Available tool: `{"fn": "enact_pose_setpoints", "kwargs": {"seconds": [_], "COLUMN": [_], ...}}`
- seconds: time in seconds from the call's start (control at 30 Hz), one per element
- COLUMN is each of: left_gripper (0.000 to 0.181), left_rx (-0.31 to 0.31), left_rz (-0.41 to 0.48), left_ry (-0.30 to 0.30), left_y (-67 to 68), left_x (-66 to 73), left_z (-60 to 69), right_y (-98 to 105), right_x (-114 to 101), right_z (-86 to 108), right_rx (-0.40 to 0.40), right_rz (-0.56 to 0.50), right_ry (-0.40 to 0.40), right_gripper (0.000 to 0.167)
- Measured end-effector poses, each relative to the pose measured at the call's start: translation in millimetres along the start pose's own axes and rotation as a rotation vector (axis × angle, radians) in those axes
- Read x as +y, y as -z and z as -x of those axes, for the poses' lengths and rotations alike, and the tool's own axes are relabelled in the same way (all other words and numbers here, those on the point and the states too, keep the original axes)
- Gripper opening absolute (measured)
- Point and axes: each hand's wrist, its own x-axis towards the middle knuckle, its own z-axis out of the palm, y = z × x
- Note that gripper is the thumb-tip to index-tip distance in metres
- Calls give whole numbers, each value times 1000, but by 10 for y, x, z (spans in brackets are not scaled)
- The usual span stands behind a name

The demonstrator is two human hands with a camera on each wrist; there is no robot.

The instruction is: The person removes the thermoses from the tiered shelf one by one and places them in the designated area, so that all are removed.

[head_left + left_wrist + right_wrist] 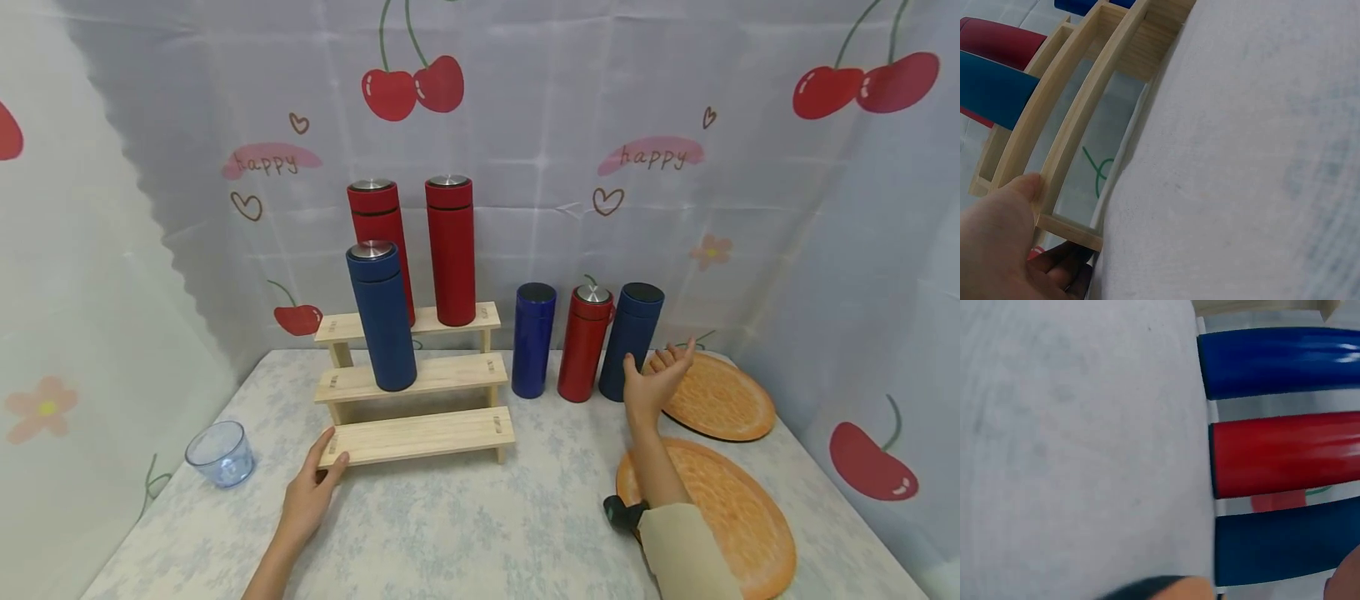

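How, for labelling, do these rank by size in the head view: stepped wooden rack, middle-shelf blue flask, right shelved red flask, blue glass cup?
1. Stepped wooden rack
2. Middle-shelf blue flask and right shelved red flask: too alike to rank
3. Blue glass cup

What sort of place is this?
Probably a small staged tabletop set: cherry-print curtains hang behind and on both sides of the table, and flasks stand on and beside a stepped wooden rack.
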Motion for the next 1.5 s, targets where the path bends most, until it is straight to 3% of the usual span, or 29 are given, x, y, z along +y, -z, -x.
{"fn": "enact_pose_setpoints", "kwargs": {"seconds": [0.2,0.33,0.5,0.7,0.83,1.1,1.23,1.37,1.5], "left_gripper": [66,66,67,68,68,68,68,69,68], "left_rx": [7,4,1,-12,-14,-16,-19,-27,-23], "left_rz": [-4,-5,-8,-5,-15,-30,-20,-4,0], "left_ry": [2,2,1,14,18,28,25,31,13], "left_y": [3,6,17,14,25,59,47,32,16], "left_x": [-17,-17,-19,-24,-13,-6,-17,-19,-7], "left_z": [-8,-7,-7,-14,0,32,20,3,-7], "right_y": [-177,-435,-844,-1336,-1548,-1862,-1976,-2063,-2100], "right_x": [-767,-1199,-1524,-1642,-1737,-1640,-1574,-1516,-1475], "right_z": [133,279,507,769,923,1197,1308,1416,1498], "right_rx": [47,-45,-179,-289,-380,-663,-793,-879,-901], "right_rz": [-117,-217,-358,-412,-401,-261,-164,-67,21], "right_ry": [154,267,330,433,492,383,384,391,354], "right_gripper": [63,53,54,58,66,99,109,114,113]}}
